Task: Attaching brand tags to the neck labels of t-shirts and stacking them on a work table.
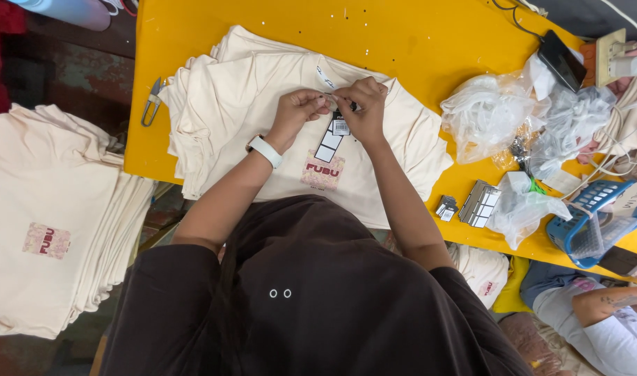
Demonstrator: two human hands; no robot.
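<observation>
Both hands pinched at shirt neckline — hang tag being fixed, table centre.

L hand (299, 110) and R hand (363, 104) meet fingertip to fingertip, closed narrow on the black-and-white hang tag (334, 132) at the collar of the top cream T-shirt (374, 150). Advice: keep collar flat, tag hanging straight, pinch close to the fabric. Surface — yellow table (430, 42); snips (151, 101) at left edge, plastic bags (496, 108) and blue basket (590, 223) toward right edge. Second shirt stack (47, 216) off table, left.
</observation>
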